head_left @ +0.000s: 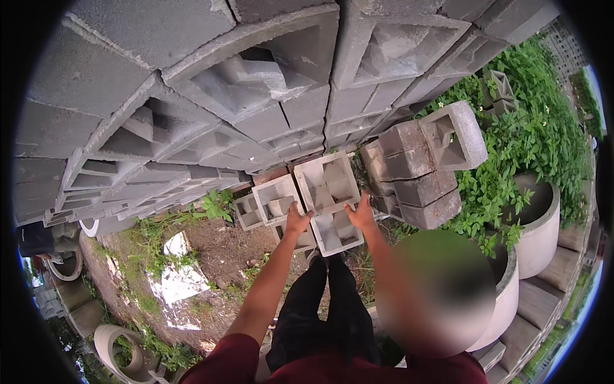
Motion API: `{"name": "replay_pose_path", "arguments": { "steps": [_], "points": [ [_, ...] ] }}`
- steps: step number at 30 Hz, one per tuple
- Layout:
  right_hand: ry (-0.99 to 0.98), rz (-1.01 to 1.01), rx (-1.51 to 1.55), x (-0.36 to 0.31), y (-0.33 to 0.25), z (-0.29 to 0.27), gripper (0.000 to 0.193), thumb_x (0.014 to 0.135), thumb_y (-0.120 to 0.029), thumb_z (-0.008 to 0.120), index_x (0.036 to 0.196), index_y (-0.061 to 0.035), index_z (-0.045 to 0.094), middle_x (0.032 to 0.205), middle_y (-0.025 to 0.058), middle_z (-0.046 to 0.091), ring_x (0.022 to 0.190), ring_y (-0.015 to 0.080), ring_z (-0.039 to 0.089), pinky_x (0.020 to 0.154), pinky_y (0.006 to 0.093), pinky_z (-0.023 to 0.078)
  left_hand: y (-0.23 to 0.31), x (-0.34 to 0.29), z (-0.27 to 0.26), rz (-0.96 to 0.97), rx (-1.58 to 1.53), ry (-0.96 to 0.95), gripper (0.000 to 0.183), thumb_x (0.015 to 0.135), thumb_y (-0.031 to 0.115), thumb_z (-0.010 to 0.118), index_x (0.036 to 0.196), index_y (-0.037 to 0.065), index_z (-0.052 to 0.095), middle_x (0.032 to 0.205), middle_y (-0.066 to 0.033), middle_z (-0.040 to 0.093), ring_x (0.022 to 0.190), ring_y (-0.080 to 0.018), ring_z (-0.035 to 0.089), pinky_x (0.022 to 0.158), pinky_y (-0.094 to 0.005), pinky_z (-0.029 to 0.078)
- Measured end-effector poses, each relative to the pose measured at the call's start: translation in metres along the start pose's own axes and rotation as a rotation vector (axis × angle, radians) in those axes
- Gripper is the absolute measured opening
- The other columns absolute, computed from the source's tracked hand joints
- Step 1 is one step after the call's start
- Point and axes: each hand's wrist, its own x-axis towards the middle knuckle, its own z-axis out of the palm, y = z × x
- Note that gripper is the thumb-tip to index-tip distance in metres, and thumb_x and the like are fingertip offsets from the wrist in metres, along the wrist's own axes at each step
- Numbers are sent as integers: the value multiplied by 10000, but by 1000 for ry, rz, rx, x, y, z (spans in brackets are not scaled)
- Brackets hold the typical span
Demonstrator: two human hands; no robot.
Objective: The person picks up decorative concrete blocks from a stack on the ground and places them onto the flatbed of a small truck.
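Note:
A grey concrete vent block (325, 175) with open cells is in front of me, close to the foot of the stacked wall. My left hand (298, 221) grips its near left corner, thumb toward the block. On its near right corner sits my right hand (362, 211), fingers along the side and thumb over the near edge. Just nearer to me is another open concrete block (337, 233), above my feet; whether the two touch cannot be made out. Left of my left hand lie a pale block (276, 194) and a smaller one (246, 212).
A tall wall of concrete blocks (198, 83) rises ahead. Stacked blocks (419, 176) stand to the right, beside leafy plants (537, 121). Concrete pipe rings (537, 240) line the right side; another ring (105, 349) lies at lower left. White scraps (182, 281) litter the soil.

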Motion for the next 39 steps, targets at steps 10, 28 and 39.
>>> {"name": "replay_pose_path", "arguments": {
  "steps": [10,28,39],
  "points": [
    [-399,-11,113,117,105,27,528,812,-138,711,1301,-53,529,1194,132,645,1103,254,608,965,364,458,-17,58,56,-86,-470,-305,1089,760,177,707,1499,-79,-51,1537,-276,239,1408,-302,309,1132,-322,283],
    [-728,-97,284,-82,-21,-41,452,796,20,627,1241,10,545,1128,84,652,1040,159,594,911,325,472,-12,-186,-38,-142,-1041,42,838,650,-96,643,1427,-45,335,1268,-171,544,1122,-262,569,919,-364,490],
    [-1083,138,489,-214,-188,-61,646,968,-368,593,1446,-17,337,1418,138,462,1291,235,446,1078,354,355,17,-403,-139,-240,-1289,422,887,649,-100,610,1474,-35,291,1293,-158,555,1129,-261,581,944,-358,486]
  ]
}}
